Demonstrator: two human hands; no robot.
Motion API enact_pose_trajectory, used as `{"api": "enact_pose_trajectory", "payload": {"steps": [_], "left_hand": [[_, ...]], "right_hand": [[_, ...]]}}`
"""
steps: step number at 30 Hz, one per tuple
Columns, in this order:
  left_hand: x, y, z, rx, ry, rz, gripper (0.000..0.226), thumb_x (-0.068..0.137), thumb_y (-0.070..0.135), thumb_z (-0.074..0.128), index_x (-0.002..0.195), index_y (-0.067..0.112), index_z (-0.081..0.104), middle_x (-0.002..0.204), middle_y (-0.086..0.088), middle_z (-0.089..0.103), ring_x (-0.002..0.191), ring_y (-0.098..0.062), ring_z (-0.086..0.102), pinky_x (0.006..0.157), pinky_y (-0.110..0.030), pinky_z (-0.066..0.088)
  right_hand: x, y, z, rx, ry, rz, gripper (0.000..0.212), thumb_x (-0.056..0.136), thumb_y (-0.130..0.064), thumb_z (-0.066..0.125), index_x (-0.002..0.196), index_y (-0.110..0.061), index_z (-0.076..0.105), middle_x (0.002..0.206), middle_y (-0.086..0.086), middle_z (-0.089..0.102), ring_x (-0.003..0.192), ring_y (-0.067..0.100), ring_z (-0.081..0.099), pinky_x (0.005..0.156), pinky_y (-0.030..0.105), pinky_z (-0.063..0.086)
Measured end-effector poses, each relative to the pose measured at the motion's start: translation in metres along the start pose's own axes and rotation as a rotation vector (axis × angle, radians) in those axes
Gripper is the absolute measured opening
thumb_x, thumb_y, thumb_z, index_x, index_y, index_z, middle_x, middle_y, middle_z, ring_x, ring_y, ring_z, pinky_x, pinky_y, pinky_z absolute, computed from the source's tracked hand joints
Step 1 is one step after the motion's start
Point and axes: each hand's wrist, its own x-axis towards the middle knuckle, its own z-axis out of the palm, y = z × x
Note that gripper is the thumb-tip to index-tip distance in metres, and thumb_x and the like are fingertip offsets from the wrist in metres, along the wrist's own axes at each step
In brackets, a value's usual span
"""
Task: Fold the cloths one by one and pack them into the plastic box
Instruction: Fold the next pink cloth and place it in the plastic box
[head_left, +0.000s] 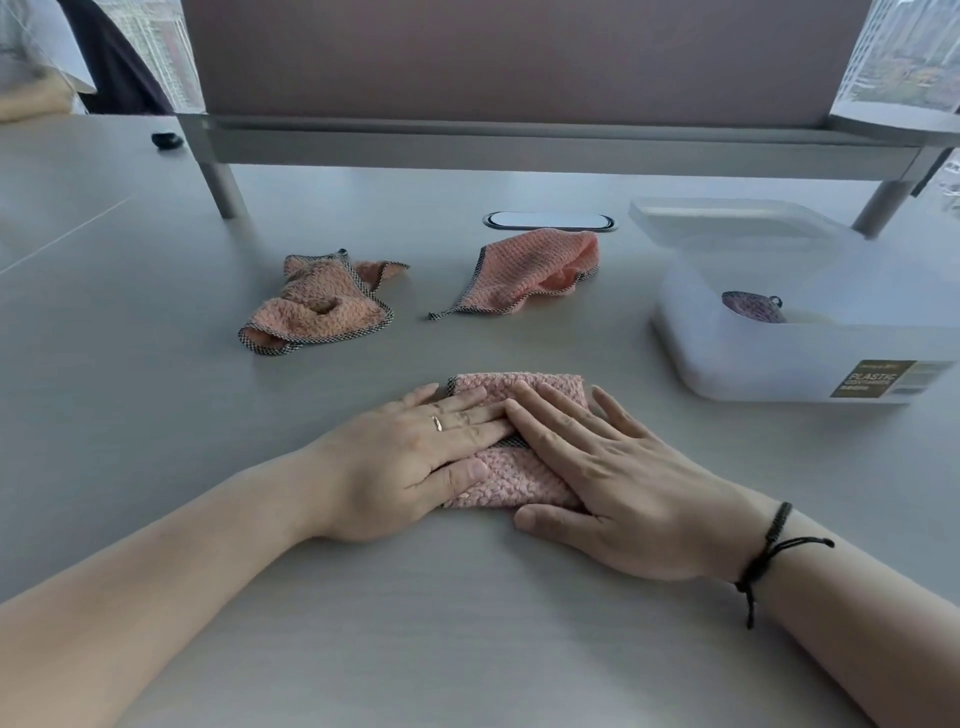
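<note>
A folded pink cloth (511, 480) lies on the grey table in front of me. My left hand (415, 457) and my right hand (602, 478) both lie flat on it, fingers spread, pressing it down. Two more pink cloths with checked edging lie crumpled farther back: one at the left (317, 306), one at the centre (530, 275). The translucent plastic box (789, 358) stands open at the right, with a folded cloth (753, 307) showing inside.
The box's lid (727, 221) leans behind the box. A raised monitor stand with metal legs (223, 187) spans the back of the table. An oval cable port (550, 221) sits behind the centre cloth. A small dark object (167, 140) lies far left.
</note>
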Motion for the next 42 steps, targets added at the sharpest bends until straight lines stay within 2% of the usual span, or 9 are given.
{"api": "enact_pose_trajectory", "payload": {"steps": [3,5,9,20,25,28,31,36,42], "left_hand": [[-0.002,0.000,0.000,-0.126,0.215,0.053,0.060,0.098,0.057,0.037,0.152,0.030,0.035,0.158,0.014,0.034,0.147,0.007,0.019,0.125,-0.028,0.007],[-0.003,0.001,-0.003,-0.206,0.329,0.091,0.057,0.093,0.052,0.055,0.143,0.025,0.052,0.149,0.011,0.050,0.141,0.003,0.036,0.123,-0.029,0.016],[-0.007,0.007,-0.009,-0.242,0.426,0.163,0.049,0.081,0.048,0.075,0.117,0.017,0.070,0.132,0.005,0.064,0.131,-0.008,0.053,0.114,-0.038,0.038],[-0.001,0.015,-0.003,-0.118,0.416,0.195,0.043,0.081,0.047,0.077,0.106,0.013,0.074,0.115,0.003,0.070,0.113,-0.012,0.062,0.096,-0.033,0.050],[0.007,0.015,0.000,-0.324,0.505,0.101,0.014,0.085,0.016,0.075,0.099,0.012,0.077,0.106,0.005,0.073,0.104,-0.002,0.066,0.091,-0.027,0.053],[0.010,0.014,-0.002,-0.456,0.513,0.028,0.014,0.088,0.022,0.072,0.099,0.014,0.076,0.101,0.009,0.074,0.100,-0.004,0.068,0.090,-0.022,0.051],[0.012,0.012,-0.005,-0.551,0.539,-0.092,0.014,0.087,0.032,0.071,0.097,0.021,0.074,0.091,0.010,0.074,0.089,-0.007,0.069,0.080,-0.026,0.053],[0.029,0.001,-0.005,-0.645,0.618,-0.248,0.018,0.084,0.043,0.071,0.090,0.026,0.071,0.074,0.005,0.072,0.068,-0.015,0.067,0.068,-0.036,0.056],[0.046,-0.002,-0.005,-0.705,0.661,-0.400,0.016,0.081,0.032,0.082,0.085,0.021,0.071,0.074,-0.001,0.075,0.070,-0.025,0.070,0.071,-0.043,0.055]], "right_hand": [[-0.003,0.005,-0.002,0.114,0.136,-0.060,0.080,0.090,-0.075,0.034,0.154,-0.047,-0.006,0.165,-0.018,-0.006,0.151,0.001,-0.012,0.125,0.042,0.003],[-0.005,0.008,-0.006,0.133,0.294,-0.133,0.071,0.086,-0.070,0.054,0.149,-0.043,0.031,0.162,-0.013,0.023,0.151,0.010,0.017,0.122,0.042,0.019],[-0.007,0.010,-0.004,0.051,0.546,-0.227,0.033,0.083,-0.057,0.070,0.101,-0.029,0.073,0.124,-0.007,0.063,0.117,0.020,0.055,0.099,0.040,0.042],[0.002,0.004,0.004,0.066,0.608,-0.205,0.029,0.100,-0.035,0.054,0.085,-0.015,0.068,0.084,-0.002,0.065,0.077,0.023,0.060,0.072,0.039,0.049],[-0.002,0.010,0.000,0.130,0.568,-0.151,0.038,0.082,-0.056,0.071,0.103,-0.025,0.070,0.109,-0.009,0.064,0.098,0.013,0.060,0.087,0.034,0.046],[-0.002,0.016,-0.001,0.101,0.556,-0.103,0.041,0.080,-0.047,0.073,0.114,-0.026,0.065,0.096,-0.014,0.064,0.092,0.008,0.059,0.090,0.027,0.042],[0.000,0.023,-0.002,0.298,0.588,0.054,0.030,0.084,-0.037,0.074,0.112,-0.031,0.066,0.085,-0.013,0.067,0.077,0.000,0.057,0.079,0.011,0.039],[0.021,0.033,-0.004,0.774,0.560,0.316,0.026,0.079,-0.041,0.078,0.100,-0.030,0.069,0.055,-0.007,0.062,0.047,0.001,0.047,0.050,0.017,0.038],[0.043,0.044,-0.004,0.672,0.542,0.437,0.035,0.075,-0.055,0.076,0.097,-0.031,0.066,0.062,-0.005,0.066,0.046,0.001,0.049,0.052,0.018,0.033]]}}
